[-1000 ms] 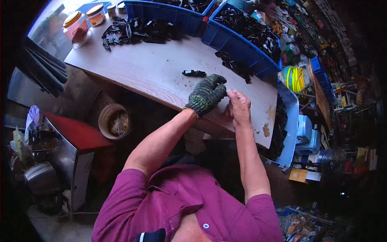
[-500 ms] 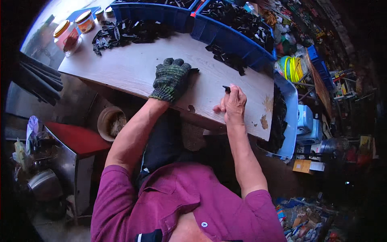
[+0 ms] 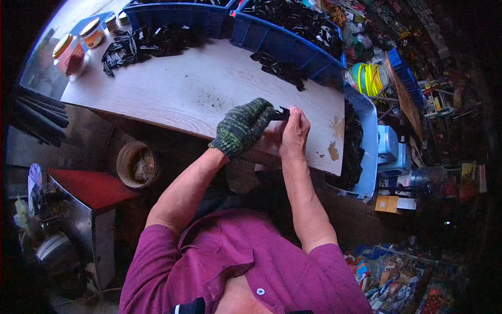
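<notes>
My left hand (image 3: 244,125), in a dark green and black knitted glove, is closed with its fingertips at one end of a small black plastic-looking piece (image 3: 282,113). My bare right hand (image 3: 295,133) pinches the other end, thumb and fingers pressed together. Both hands are over the front part of the pale wood-grain table (image 3: 172,89). The piece's exact kind is too small to make out, and the fingers cover much of it. Similar black pieces lie in a heap (image 3: 151,43) at the back left and in a smaller pile (image 3: 280,68) beyond my right hand.
Two blue crates (image 3: 287,44) (image 3: 178,22) full of black pieces stand along the table's back. Lidded jars (image 3: 70,55) are at the left corner. Right of the table sits a light blue tub (image 3: 370,152); a round bin (image 3: 137,165) and red-topped cabinet (image 3: 89,188) are at left.
My left hand has lifted off the tabletop and moved right to meet my right hand. Both now grip a black piece between them. The view has shifted slightly.
</notes>
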The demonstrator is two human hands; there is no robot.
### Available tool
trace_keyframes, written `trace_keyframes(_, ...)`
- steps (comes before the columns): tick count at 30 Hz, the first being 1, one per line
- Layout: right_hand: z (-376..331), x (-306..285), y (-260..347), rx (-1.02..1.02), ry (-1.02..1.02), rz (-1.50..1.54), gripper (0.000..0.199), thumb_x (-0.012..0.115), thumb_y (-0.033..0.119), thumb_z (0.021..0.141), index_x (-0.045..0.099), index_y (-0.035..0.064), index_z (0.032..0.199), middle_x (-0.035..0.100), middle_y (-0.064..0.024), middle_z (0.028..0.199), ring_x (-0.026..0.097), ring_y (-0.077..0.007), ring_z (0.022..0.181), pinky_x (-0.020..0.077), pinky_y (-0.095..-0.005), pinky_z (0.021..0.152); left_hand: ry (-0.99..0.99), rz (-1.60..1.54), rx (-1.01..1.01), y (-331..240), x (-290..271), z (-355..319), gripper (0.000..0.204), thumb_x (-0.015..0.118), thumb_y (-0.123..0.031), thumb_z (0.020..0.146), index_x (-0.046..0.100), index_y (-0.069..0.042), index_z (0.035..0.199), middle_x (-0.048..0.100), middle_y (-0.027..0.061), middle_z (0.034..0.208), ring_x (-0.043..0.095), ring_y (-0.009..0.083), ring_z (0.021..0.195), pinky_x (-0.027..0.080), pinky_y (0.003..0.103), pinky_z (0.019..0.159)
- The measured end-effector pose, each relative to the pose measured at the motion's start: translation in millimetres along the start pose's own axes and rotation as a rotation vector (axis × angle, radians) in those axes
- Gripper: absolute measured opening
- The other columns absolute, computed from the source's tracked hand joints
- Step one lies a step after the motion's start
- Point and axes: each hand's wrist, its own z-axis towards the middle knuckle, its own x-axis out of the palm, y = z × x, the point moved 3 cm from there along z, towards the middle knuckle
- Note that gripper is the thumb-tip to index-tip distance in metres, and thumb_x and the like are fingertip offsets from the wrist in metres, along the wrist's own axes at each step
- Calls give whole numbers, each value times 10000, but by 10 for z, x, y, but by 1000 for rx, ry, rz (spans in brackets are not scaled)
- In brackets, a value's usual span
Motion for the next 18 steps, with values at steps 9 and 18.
trace_keyframes(9,21,-84,13,-237,3,-269,254,545,190,953,516,53,740,439,47,615,430,-62,570,365,-260,499,-211,-84,-170,-144,341,-1,291,508,-218,1000,565,-59,1237,667,197,1061,661,361,972,506,432,816)
trace_keyframes(18,-144,54,126,154,111,30,266,484,204,988,464,79,754,406,8,573,401,-103,425,493,-309,450,-403,577,88,316,-489,93,362,609,-309,939,592,-146,1262,687,148,1063,660,365,924,521,459,788)
